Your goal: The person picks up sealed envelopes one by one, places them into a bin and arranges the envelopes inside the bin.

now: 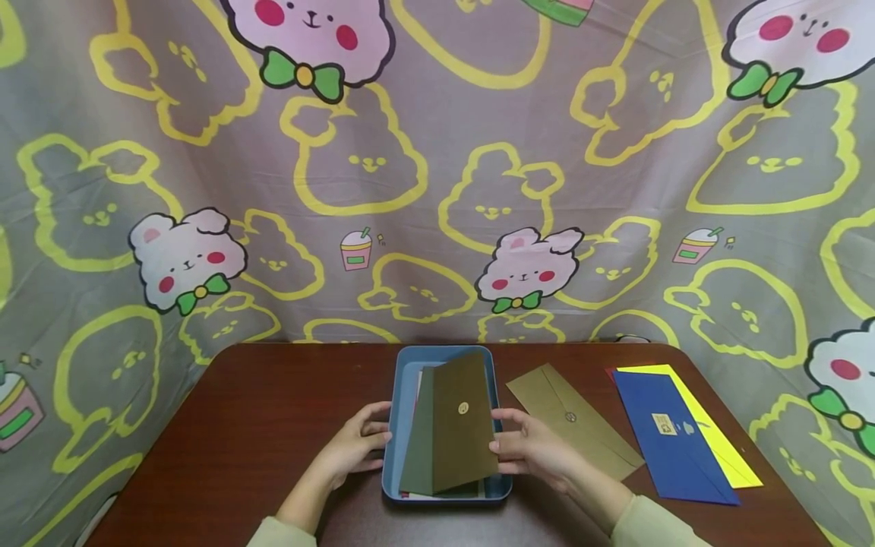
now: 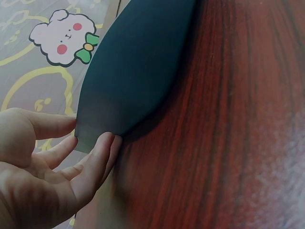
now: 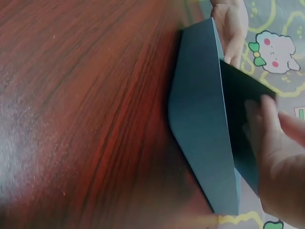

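Two hands on my feed: both up at the tray, light sleeves (image 1: 283, 534) behind them
Left hand (image 1: 352, 450): bent fingers around the left wall of the blue tray (image 1: 411, 380), only a small gap in the grip
Right hand (image 1: 529, 448): pretty much closed, pinching the right edge of the brown envelope (image 1: 465, 441)
Brown envelope: tilted up over the tray from what I can see, green one (image 1: 418, 444) along its left
Right of tray: tan envelope (image 1: 574, 441) flat on the table (image 1: 273, 410), then a blue one (image 1: 683, 463) overlapping a yellow one (image 1: 741, 472)
Way back: cartoon-print curtain (image 1: 424, 114)
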Tool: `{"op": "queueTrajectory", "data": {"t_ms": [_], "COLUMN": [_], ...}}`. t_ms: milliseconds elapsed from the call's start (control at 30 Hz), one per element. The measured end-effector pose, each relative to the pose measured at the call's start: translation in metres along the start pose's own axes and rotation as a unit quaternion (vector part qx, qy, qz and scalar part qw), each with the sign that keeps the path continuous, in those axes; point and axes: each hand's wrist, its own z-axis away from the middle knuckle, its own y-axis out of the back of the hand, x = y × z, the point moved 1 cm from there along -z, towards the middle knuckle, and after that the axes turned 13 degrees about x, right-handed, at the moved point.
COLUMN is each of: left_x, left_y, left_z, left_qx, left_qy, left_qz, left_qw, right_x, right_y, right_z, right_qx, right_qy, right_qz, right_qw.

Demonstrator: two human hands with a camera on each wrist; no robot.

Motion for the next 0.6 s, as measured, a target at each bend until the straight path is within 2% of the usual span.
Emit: {"op": "queueTrajectory", "data": {"t_ms": [233,600], "left_x": [0.000,0.000], "left_y": [0.000,-0.001], "left_z": [0.000,0.000], "left_qx": [0.004,0.010], "left_qy": [0.003,0.009], "left_qz": [-0.003,-0.004], "left_qw": [1.0000,0.9999], "right_x": [-0.002,-0.009], "right_y": [0.005,0.009], "right_z": [0.006,0.013], "right_qx": [-0.070,-0.076], "right_qy": [-0.002,0.006], "right_qz": [0.022,0.023], "right_qw": [0.9973,0.9968]}}
